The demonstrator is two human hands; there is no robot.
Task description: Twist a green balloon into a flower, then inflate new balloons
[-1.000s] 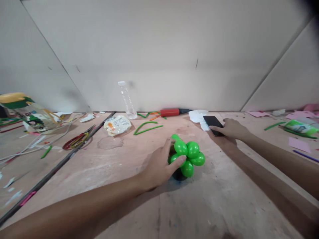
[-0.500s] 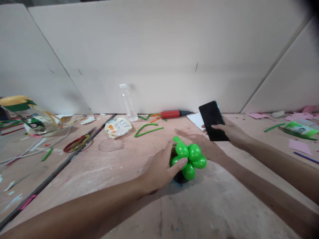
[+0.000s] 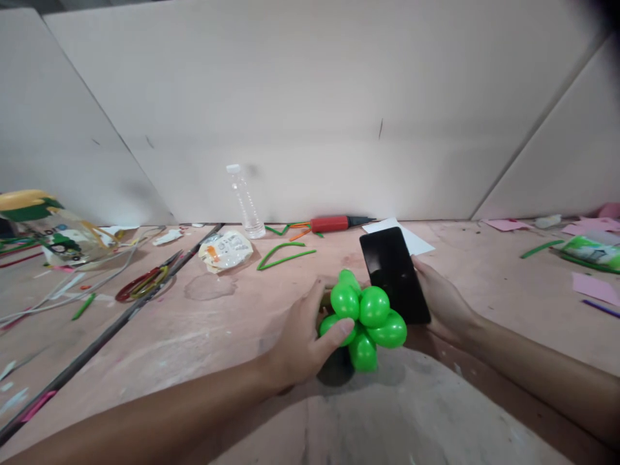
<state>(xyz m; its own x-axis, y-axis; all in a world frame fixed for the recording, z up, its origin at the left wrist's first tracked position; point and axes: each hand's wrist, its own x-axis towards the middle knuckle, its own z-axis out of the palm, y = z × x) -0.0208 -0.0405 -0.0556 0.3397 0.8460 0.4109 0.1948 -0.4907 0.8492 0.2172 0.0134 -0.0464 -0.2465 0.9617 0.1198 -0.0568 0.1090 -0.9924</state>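
Observation:
My left hand [image 3: 305,332] grips a green balloon flower [image 3: 374,307] by one of its lobes, thumb in front and fingers behind. Several round lobes meet at its middle, and a short stub sticks up at the top. My right hand [image 3: 448,300] holds a black smartphone [image 3: 397,274] from its right side, its dark face turned toward me. The phone stands tilted just behind and to the right of the balloon, whose lobes overlap its lower left edge. A dark shadow lies on the table below the balloon.
Behind lie a red balloon pump [image 3: 332,224], white paper [image 3: 409,237], a bent green balloon [image 3: 285,253] and an upright clear bottle [image 3: 246,203]. Left are a crumpled wrapper [image 3: 227,250], scissors [image 3: 145,284] and a large yellow-lidded jug [image 3: 53,226]. Pink paper [image 3: 595,287] lies right.
My right hand has brought the phone left and down, close to the balloon flower. My left hand has lifted the balloon flower slightly toward me, turning it a little.

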